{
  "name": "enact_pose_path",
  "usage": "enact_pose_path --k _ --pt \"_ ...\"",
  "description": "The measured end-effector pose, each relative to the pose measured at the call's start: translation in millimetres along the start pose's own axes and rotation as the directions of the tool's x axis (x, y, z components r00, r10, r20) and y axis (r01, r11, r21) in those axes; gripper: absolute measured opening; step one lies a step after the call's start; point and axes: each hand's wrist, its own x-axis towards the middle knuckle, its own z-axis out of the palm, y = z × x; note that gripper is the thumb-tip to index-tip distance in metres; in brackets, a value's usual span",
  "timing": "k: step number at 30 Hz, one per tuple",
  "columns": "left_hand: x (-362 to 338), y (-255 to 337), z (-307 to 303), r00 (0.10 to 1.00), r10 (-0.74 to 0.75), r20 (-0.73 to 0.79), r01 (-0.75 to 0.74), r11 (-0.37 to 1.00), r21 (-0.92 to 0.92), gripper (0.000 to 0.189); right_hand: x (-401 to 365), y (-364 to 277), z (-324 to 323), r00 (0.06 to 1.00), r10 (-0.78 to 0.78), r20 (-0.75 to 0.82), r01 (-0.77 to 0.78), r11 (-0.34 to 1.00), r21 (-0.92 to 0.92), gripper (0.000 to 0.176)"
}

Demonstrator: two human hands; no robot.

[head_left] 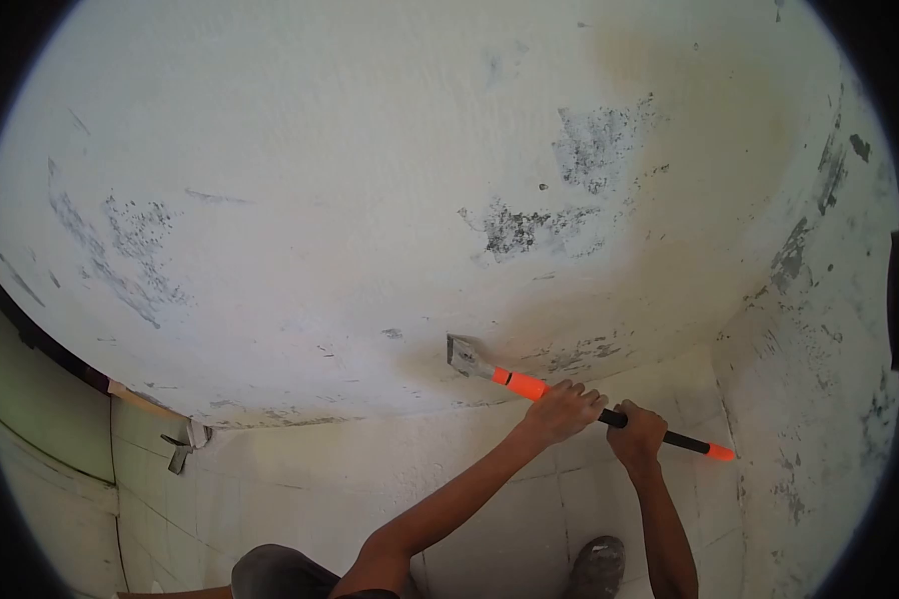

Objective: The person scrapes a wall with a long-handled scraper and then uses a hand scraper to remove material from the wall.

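Note:
A long-handled scraper (525, 386) with an orange and black handle slants across the view, its wide metal blade right at the lower part of the white wall (320, 250). My left hand (566, 411) is wrapped round the handle just behind the orange section. Lower down, near the orange end cap, my right hand (637, 435) grips the black part. Dark patches of bared surface (514, 230) show on the wall above the blade.
A rough side wall (804, 439) closes off the right. Dusty floor tiles (514, 509) lie below, with my shoe (597, 567) on them. At the lower left, a small dark flat tool (179, 456) is near the wall's end, by a wooden strip (148, 400).

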Motion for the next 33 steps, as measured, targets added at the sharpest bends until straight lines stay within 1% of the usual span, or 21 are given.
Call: enact_pose_path --k 2,4,5,7,11,13,14,16,17,19,20,22,23,25,26,28,29,31,32,33 --pt "-0.3 -5.4 -4.2 0.999 0.016 0.035 -0.016 1.000 -0.002 0.017 4.3 -4.6 0.6 1.000 0.020 0.006 -0.020 1.000 -0.005 0.006" --pt "-16.1 -18.2 -13.8 0.996 -0.081 -0.044 0.082 0.996 0.022 0.015 11.2 -23.0 8.6 0.998 -0.055 0.010 0.055 0.998 -0.005 0.007" --pt "-23.4 -23.1 -17.6 0.997 -0.074 -0.034 0.075 0.997 0.022 0.015 12.3 -31.7 12.1 0.999 -0.046 0.012 0.046 0.999 0.002 0.007" --pt "-33.2 -33.3 -20.8 0.990 -0.094 -0.102 0.104 0.990 0.096 0.016 16.0 -45.4 16.5 0.997 -0.073 0.022 0.071 0.995 0.074 0.007" --pt "-30.6 -25.4 -12.5 0.995 -0.077 -0.070 0.083 0.992 0.092 0.016 6.0 -33.0 15.2 0.996 -0.075 0.051 0.070 0.993 0.093 0.007" --pt "-17.7 -13.3 -0.8 0.994 -0.062 -0.094 0.060 0.998 -0.015 0.017 3.0 -14.2 15.6 0.999 -0.035 -0.013 0.036 0.999 0.023 0.007" --pt "-13.9 -9.3 1.8 0.992 -0.070 -0.101 0.069 0.997 -0.015 0.017 2.8 -9.6 12.7 0.999 -0.045 -0.012 0.045 0.999 0.017 0.007" --pt "-6.8 -4.1 0.6 0.999 -0.037 -0.015 0.037 0.999 0.030 0.017 3.2 -5.0 4.8 0.999 0.013 0.035 -0.014 1.000 0.015 0.008" --pt "-8.6 -7.0 -1.1 0.999 -0.035 -0.014 0.035 0.999 0.030 0.017 5.2 -8.3 5.8 0.999 0.015 0.035 -0.016 1.000 0.015 0.008" --pt "-21.0 -19.4 -10.3 0.993 -0.114 -0.023 0.115 0.993 0.022 0.019 12.1 -25.2 12.2 0.998 -0.064 0.006 0.064 0.998 -0.024 0.008" --pt "-30.9 -27.3 -15.3 0.994 -0.112 -0.013 0.112 0.993 0.024 0.019 13.7 -37.1 15.6 0.998 -0.059 0.010 0.059 0.998 -0.015 0.008" --pt "-51.7 -46.5 -27.6 0.984 -0.133 -0.119 0.143 0.987 0.075 0.024 19.3 -64.5 21.2 0.988 -0.157 0.000 0.156 0.981 0.118 0.007" --pt "-62.4 -54.5 -36.3 0.986 -0.126 -0.112 0.135 0.988 0.078 0.024 21.8 -77.4 25.3 0.989 -0.151 -0.002 0.150 0.981 0.125 0.007" --pt "-76.1 -65.7 -50.6 0.981 -0.170 -0.091 0.182 0.973 0.143 0.026 24.3 -94.6 32.4 0.979 -0.200 0.033 0.190 0.963 0.191 0.007" --pt "-75.7 -65.3 -52.6 0.983 -0.161 -0.085 0.172 0.974 0.144 0.026 23.1 -94.4 32.9 0.981 -0.192 0.030 0.182 0.963 0.196 0.007" --pt "-75.8 -63.6 -58.0 0.979 -0.199 -0.043 0.202 0.973 0.112 0.021 21.0 -95.7 33.2 0.980 -0.193 0.052 0.178 0.962 0.207 0.007" --pt "-73.4 -61.4 -54.8 0.978 -0.204 -0.049 0.208 0.971 0.114 0.021 19.5 -92.3 31.4 0.979 -0.200 0.051 0.186 0.961 0.205 0.007" --pt "-59.4 -48.1 -38.6 0.987 -0.146 -0.065 0.149 0.987 0.052 0.014 11.5 -72.1 24.0 0.990 -0.130 0.050 0.121 0.980 0.156 0.008" --pt "-51.4 -39.2 -30.5 0.985 -0.156 -0.072 0.160 0.986 0.052 0.014 7.4 -60.0 20.2 0.994 -0.103 0.044 0.098 0.989 0.106 0.009" --pt "-41.3 -28.6 -21.5 0.993 -0.103 -0.060 0.106 0.994 0.041 0.013 2.5 -47.0 15.9 0.996 -0.076 0.036 0.074 0.996 0.055 0.012"
